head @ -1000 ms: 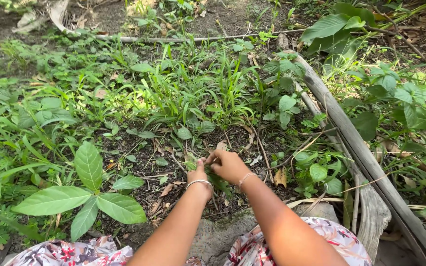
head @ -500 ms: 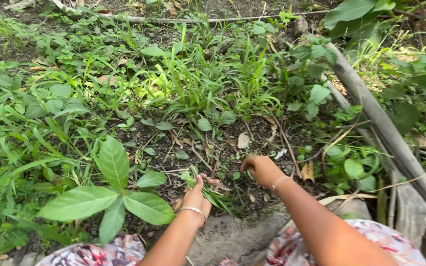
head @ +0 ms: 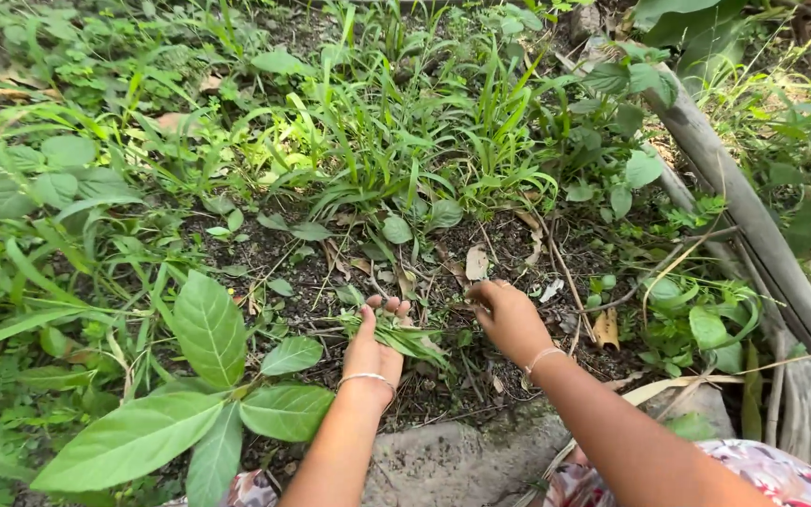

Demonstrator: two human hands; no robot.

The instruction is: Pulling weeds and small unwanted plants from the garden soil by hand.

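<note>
The fingers of the left hand (head: 374, 347) are curling around a small bunch of pulled green weeds (head: 396, 333), gripping it so that the blades are sticking out to the right across a patch of dark bare soil (head: 312, 272). A thin metal bangle (head: 366, 379) is sitting on that wrist. Just beside the bunch, the right hand (head: 511, 319) is hovering low over the ground with its fingers bent and pinched together at the tips; whether they are holding anything cannot be told. A second bangle (head: 543, 357) is circling the right wrist. Dry brown leaves (head: 476, 263) are lying on the soil just beyond both hands. A clump of tall grass (head: 424, 141) is growing farther out, toward the patch's far edge. A broad-leaved seedling (head: 208, 376) is standing at the left, near the left forearm. A grey stone (head: 452, 460) is lying under the arms, and a weathered wooden plank (head: 743, 216) is running along the right edge of the bed.
</note>
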